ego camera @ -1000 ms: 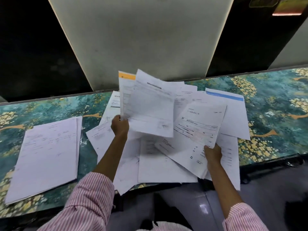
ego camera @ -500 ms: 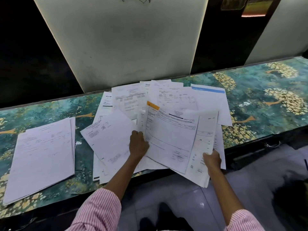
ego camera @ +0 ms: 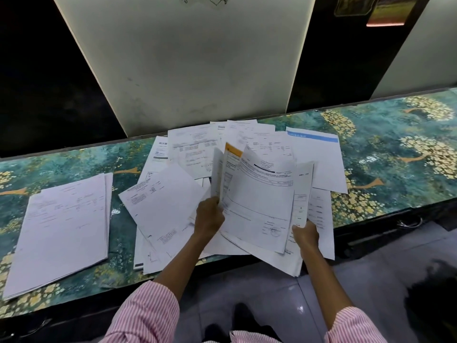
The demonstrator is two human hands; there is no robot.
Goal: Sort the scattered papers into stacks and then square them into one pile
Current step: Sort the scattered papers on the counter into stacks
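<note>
Looking down from the head camera, the left hand (ego camera: 209, 216) curls its fingers round the lower left edge of a raised sheaf (ego camera: 259, 194) of thin white printed pages. The pages bow and fan apart, and one of them carries an orange header band (ego camera: 232, 151). The right hand (ego camera: 305, 235) pinches the lower corner of the pages fanned at the sheaf's right side, knuckles up; its fingertips are hidden by the paper.

Under and behind the sheaf lies the scattered heap (ego camera: 193, 149) of loose papers. These flat rectangles overlap at all angles in the middle of the table, some hanging over its near edge. A blue-banded sheet (ego camera: 314, 138) sits at the heap's far right. Well apart to the left rests a neater stack (ego camera: 61, 226), its edges roughly aligned and lying askew to the table edge.

The table (ego camera: 395, 154) is long and narrow, with a glossy teal surface patterned in pale yellow blossom clusters and orange branches. Pink-and-white striped sleeves (ego camera: 148, 313) cover the arms nearest the camera. A matt, smudged pale wall panel (ego camera: 188, 58) rises behind, flanked by dark panels.
</note>
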